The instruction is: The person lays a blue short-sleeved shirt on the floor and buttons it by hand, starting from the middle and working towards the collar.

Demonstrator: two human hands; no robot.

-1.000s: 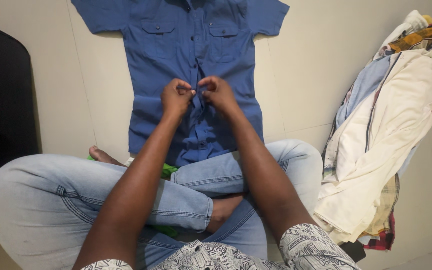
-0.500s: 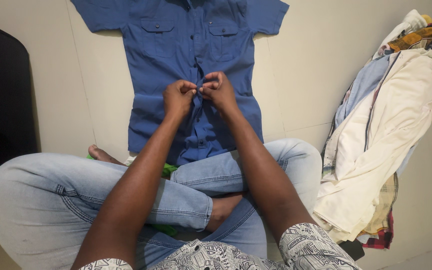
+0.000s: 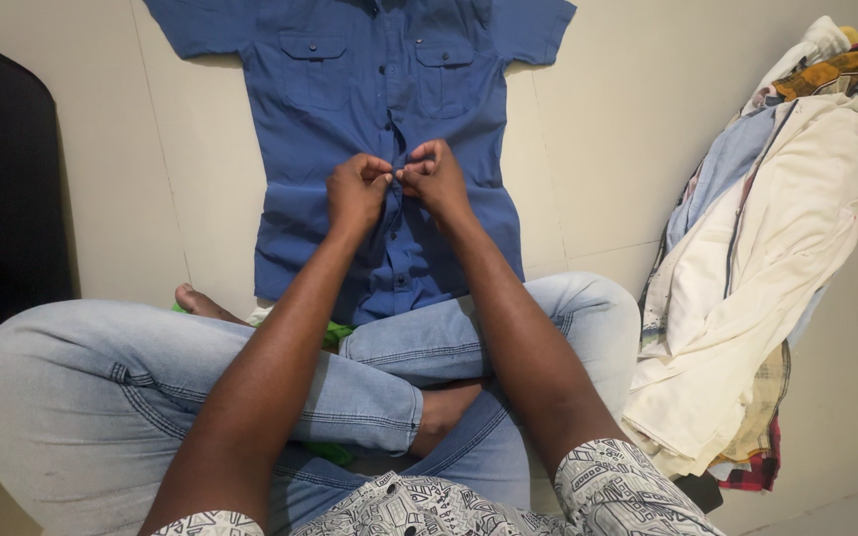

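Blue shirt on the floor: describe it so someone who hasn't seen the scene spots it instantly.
Start from the pale tiled floor ahead of the seated person's crossed legs. The blue shirt lies spread flat there, collar away from the person, with the left hand and right hand pinching its front placket. Unlike the heaped clothes pile on the right, it is single, plain blue, short-sleeved, with two chest pockets.

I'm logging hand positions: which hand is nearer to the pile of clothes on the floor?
Right. The right hand pinches the blue shirt's front on the side toward the pile of clothes; the left hand pinches just beyond it, farther away.
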